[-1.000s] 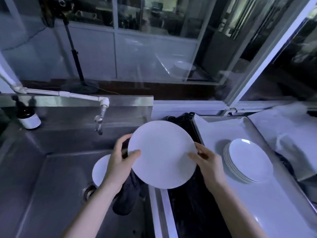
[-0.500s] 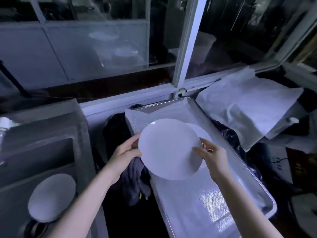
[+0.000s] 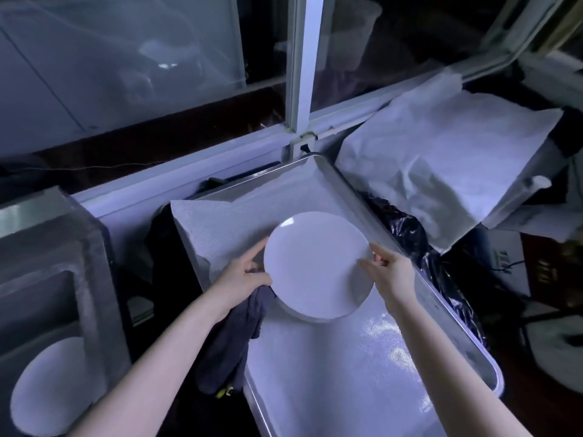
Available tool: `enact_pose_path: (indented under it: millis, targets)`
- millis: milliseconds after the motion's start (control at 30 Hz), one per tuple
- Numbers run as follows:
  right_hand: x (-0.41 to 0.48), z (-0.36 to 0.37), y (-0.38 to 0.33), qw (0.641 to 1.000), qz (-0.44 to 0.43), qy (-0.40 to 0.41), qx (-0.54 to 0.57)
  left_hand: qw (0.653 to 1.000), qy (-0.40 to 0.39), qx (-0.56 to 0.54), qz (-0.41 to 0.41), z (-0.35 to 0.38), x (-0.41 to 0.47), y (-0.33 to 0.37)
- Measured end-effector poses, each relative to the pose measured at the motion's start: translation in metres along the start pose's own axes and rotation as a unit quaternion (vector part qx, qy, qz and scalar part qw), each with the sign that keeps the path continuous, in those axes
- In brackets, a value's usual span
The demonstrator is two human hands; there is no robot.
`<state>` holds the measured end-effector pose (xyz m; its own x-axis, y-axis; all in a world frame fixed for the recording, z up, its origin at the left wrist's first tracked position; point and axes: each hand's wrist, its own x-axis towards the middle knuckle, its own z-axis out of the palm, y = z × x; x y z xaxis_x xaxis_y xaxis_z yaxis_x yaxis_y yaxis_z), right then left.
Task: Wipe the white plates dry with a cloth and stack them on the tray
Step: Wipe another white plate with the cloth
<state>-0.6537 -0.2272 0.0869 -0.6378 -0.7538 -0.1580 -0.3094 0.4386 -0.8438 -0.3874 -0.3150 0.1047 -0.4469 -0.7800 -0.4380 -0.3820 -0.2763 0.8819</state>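
1. Both hands are clamping one white plate (image 3: 315,263) by opposite rims; the left hand (image 3: 243,275) is curling round the left edge; the right hand (image 3: 389,272) is pinching the right edge, thumb on top.
2. The white plate is sitting slightly tilted over the tray (image 3: 467,336), directly above a stack of plates (image 3: 303,317) whose near rim is peeking out beneath; cannot tell whether it is touching the stack.
3. A dark cloth (image 3: 233,335) is hanging from under the left hand, draping across the tray's left edge.
4. A white mesh liner (image 3: 331,373) is covering the tray floor.
5. Another plate (image 3: 47,389) is lying in the sink (image 3: 63,247) at far left, well apart from the tray.
6. A crumpled white sheet (image 3: 441,171) is lying to the right of the tray; black plastic (image 3: 407,228) is bunching between them.
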Motion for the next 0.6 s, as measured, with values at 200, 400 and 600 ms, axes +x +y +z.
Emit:
enact_pose_path:
  millis: [200, 400, 600]
  targets:
    - [0.009, 0.005, 0.009, 1.0, 0.028, 0.007, -0.003, 0.999, -0.021, 0.036, -0.017, -0.002, 0.015, -0.008]
    - [0.011, 0.002, 0.015, 1.0, 0.01, 0.009, -0.026, 0.997, -0.056, 0.048, -0.029, -0.004, 0.014, -0.009]
    - [0.009, 0.004, 0.018, 0.998, 0.024, 0.009, -0.065, 0.996, -0.062, 0.055, -0.038, 0.001, 0.003, -0.009]
